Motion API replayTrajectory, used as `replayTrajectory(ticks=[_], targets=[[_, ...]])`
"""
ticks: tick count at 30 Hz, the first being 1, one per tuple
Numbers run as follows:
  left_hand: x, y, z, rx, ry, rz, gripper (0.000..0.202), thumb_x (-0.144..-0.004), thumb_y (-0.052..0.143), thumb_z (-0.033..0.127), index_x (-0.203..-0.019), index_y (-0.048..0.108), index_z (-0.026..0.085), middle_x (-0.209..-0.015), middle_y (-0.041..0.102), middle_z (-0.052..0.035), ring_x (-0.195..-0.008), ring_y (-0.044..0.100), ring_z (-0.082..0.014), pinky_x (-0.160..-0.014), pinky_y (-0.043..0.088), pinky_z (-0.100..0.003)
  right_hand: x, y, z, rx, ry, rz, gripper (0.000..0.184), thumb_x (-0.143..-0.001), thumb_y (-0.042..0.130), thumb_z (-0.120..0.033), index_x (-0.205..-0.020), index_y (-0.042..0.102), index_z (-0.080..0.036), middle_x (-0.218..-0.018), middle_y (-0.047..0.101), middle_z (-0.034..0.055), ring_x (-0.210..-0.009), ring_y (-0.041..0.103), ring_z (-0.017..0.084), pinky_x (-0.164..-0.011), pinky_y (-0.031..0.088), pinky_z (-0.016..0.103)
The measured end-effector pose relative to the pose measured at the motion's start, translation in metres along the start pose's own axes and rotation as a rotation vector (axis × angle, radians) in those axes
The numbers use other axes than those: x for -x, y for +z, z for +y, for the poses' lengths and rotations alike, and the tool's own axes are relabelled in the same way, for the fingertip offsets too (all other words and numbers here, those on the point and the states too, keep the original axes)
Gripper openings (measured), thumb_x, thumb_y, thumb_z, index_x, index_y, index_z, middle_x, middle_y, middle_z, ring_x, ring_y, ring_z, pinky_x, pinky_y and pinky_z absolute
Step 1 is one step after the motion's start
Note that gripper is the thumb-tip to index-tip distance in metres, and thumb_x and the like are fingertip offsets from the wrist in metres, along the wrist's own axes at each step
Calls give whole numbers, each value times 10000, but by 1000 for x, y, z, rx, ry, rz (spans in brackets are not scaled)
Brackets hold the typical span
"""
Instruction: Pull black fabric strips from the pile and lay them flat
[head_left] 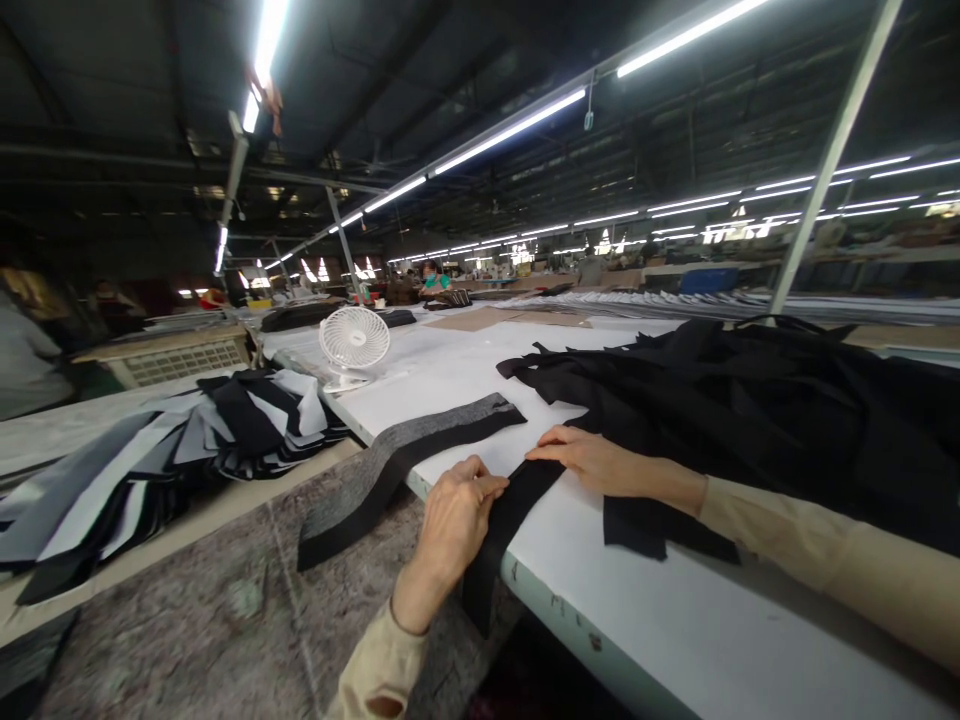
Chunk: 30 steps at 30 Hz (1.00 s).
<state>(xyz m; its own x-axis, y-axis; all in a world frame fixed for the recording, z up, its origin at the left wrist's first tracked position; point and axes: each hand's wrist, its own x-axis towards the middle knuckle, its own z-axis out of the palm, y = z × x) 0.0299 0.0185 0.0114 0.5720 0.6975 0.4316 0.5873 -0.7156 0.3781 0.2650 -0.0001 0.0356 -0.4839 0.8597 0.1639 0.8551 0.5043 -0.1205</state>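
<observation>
My left hand [454, 520] pinches the edge of a long black fabric strip [504, 530] that hangs over the front edge of the white table [675, 620]. My right hand [592, 460] lies on the same strip a little farther up, fingers stretched out flat and pressing it down. A grey-and-black strip [405, 455] lies just left of my hands, draped from the table onto a lower grey felt surface [210, 610]. A big heap of black cut pieces [750, 400] sits on the table behind my right arm.
A small white desk fan [354, 343] stands at the table's far left corner. Stacks of grey, white and black cut pieces [165, 450] lie fanned out on the lower bench to the left. Other people work at distant tables [435, 280]. A slanted metal post [825, 160] rises at the right.
</observation>
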Motion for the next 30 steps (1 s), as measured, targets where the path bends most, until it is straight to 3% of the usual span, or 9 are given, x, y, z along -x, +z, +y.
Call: replayTrajectory(ticks=[6, 12, 17, 21, 25, 30], targets=[[-2, -4, 4, -165, 58, -33, 299, -911, 424, 177, -973, 707, 250, -857, 594, -25, -815, 559, -167, -724, 413, -278, 1, -7, 1, 94, -134, -72, 638, -796, 348, 40, -1313, 522, -290, -1207, 514, 109, -1095, 513, 230, -940, 437, 409], [-27, 1, 12, -187, 59, -95, 281, -880, 453, 148, -928, 715, 238, -872, 609, -29, -822, 579, -172, -697, 409, -270, -4, -9, 3, 20, -55, 219, 552, -750, 327, 49, -1189, 611, -125, -1219, 587, 119, -1151, 515, 222, -1026, 386, 413], [-44, 8, 17, -136, 33, -104, 257, -886, 465, 190, -928, 716, 227, -894, 635, -41, -842, 601, -187, -714, 416, -276, -4, 6, -1, -58, -104, 123, 512, -772, 344, 13, -1212, 583, -90, -1235, 579, 144, -1155, 521, 228, -1013, 412, 398], [-33, 3, 12, -27, -76, -78, 261, -900, 491, 272, -1075, 671, 199, -962, 672, -42, -886, 614, -175, -771, 428, -260, -3, 9, -1, -88, -92, 105, 501, -787, 345, -3, -1225, 576, -85, -1239, 579, 149, -1172, 509, 235, -1024, 403, 414], [-14, -3, 8, 115, -199, -41, 213, -843, 581, 243, -1024, 687, 205, -863, 666, -12, -809, 601, -162, -730, 419, -262, -2, 9, -2, -86, -45, 102, 487, -811, 357, -29, -1252, 560, -80, -1274, 556, 157, -1203, 487, 248, -1044, 379, 430], [-2, 0, 11, 58, -162, 23, 201, -861, 535, 200, -934, 712, 261, -831, 610, -3, -784, 571, -148, -665, 398, -251, -3, 9, -1, -103, -65, 95, 493, -811, 352, -11, -1237, 583, -105, -1282, 546, 152, -1190, 497, 244, -1043, 377, 420]])
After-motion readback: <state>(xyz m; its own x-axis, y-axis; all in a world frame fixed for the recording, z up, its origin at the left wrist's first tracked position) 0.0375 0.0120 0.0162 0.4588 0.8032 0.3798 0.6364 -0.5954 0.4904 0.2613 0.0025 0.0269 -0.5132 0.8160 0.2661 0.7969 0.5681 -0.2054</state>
